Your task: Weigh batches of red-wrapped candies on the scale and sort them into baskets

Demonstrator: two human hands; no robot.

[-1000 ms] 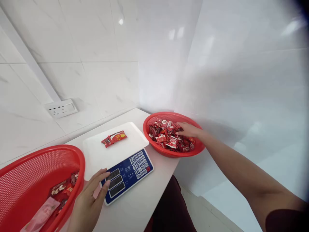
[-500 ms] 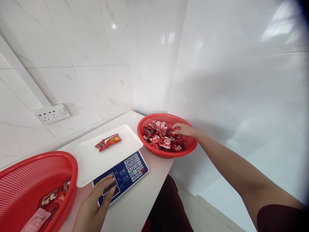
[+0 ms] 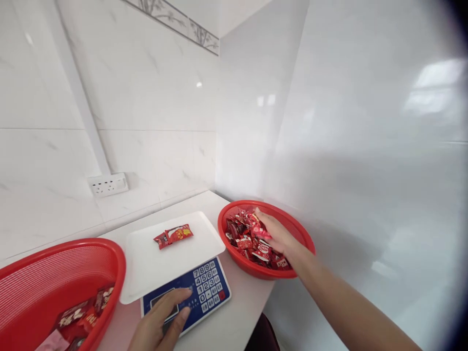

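My right hand (image 3: 278,235) is over the right red basket, its fingers closed round small red-wrapped snack packets (image 3: 260,229). More red packets (image 3: 261,251) lie heaped beneath it in the basket (image 3: 252,269). My left hand (image 3: 163,319) rests at the blue front panel of a digital scale (image 3: 185,282), thumb and fingers apart, holding nothing and covering part of the display. On the scale's white tray (image 3: 146,263) lie red packets (image 3: 173,235), close together near the middle.
A larger red basket (image 3: 119,263) stands at the left with several packets (image 3: 75,317) and a pink one (image 3: 53,341) in it. Tiled walls meet behind the white table (image 3: 234,312). A power socket (image 3: 108,185) is fixed on the left wall.
My right hand has risen slightly off the heap and now grips packets. My left hand has shifted a little to the right along the scale panel. The view has tilted up.
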